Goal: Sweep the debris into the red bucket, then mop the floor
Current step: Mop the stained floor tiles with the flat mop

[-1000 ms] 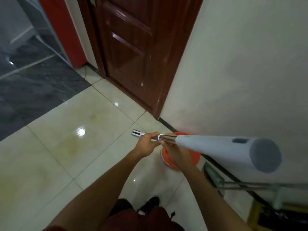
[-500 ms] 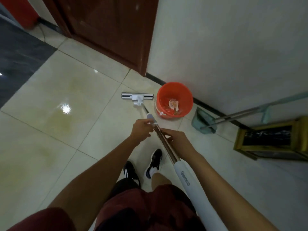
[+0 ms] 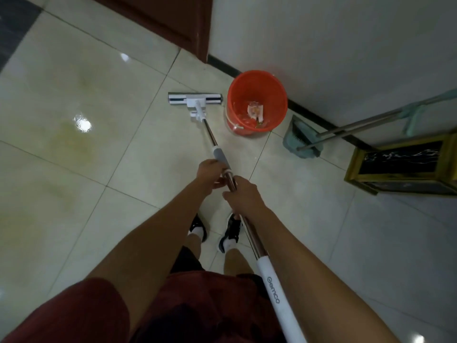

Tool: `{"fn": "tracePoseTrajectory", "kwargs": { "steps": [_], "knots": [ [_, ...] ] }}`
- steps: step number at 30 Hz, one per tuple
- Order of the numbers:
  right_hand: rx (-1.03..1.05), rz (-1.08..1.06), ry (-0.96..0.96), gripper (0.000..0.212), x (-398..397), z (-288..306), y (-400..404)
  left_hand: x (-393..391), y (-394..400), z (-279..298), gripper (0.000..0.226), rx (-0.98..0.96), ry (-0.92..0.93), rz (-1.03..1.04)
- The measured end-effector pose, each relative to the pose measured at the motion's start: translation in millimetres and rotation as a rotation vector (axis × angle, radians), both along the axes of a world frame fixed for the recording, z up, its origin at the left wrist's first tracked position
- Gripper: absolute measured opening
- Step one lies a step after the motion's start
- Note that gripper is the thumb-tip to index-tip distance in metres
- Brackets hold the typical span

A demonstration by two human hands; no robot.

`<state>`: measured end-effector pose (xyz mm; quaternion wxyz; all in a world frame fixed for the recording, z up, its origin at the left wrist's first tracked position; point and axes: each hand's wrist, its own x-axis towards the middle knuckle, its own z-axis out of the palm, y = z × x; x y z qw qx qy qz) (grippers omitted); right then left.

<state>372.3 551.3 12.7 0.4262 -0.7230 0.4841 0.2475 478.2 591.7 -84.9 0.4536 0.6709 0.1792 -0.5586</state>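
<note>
A flat mop head [image 3: 195, 99] lies on the pale floor tiles just left of the red bucket [image 3: 233, 95]. Its metal handle [image 3: 209, 132] slopes back toward me and ends in a white grip [image 3: 274, 288]. My left hand [image 3: 210, 173] grips the handle at the grey sleeve. Just below it, my right hand [image 3: 243, 193] grips the bare metal part. The bucket stands against the wall and holds crumpled paper debris [image 3: 256, 111].
A teal dustpan and broom [image 3: 303, 137] lean on the wall right of the bucket, with a gold-framed black box [image 3: 400, 164] beyond them. A dark wooden door [image 3: 173, 18] is at the top. My feet [image 3: 215, 230] stand under the handle.
The view tilted down from the door to the floor. The mop handle swung from level to sloping down, and the mop head now sits on the tiles beside the bucket.
</note>
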Motion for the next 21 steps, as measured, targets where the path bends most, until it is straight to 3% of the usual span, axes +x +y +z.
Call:
{"fn": "tracePoseTrajectory", "kwargs": {
  "steps": [4,11,15,21],
  "knots": [
    [0.003,-0.011,0.066,0.034,-6.2,-22.3,10.2,0.5,-2.5,-15.8,0.024,0.027,0.020,-0.050],
    [-0.061,0.041,0.026,0.010,-24.7,-37.7,17.2,-0.8,-15.8,-29.3,0.056,-0.014,0.108,-0.039],
    [-0.156,0.116,0.032,0.017,-32.8,-35.2,16.2,-11.7,-20.0,-26.8,0.031,0.031,0.031,-0.031],
    [-0.194,0.260,0.056,0.027,-51.9,-21.4,13.1,-33.8,-12.8,-17.5,0.029,0.043,-0.006,0.026]
  ]
}}
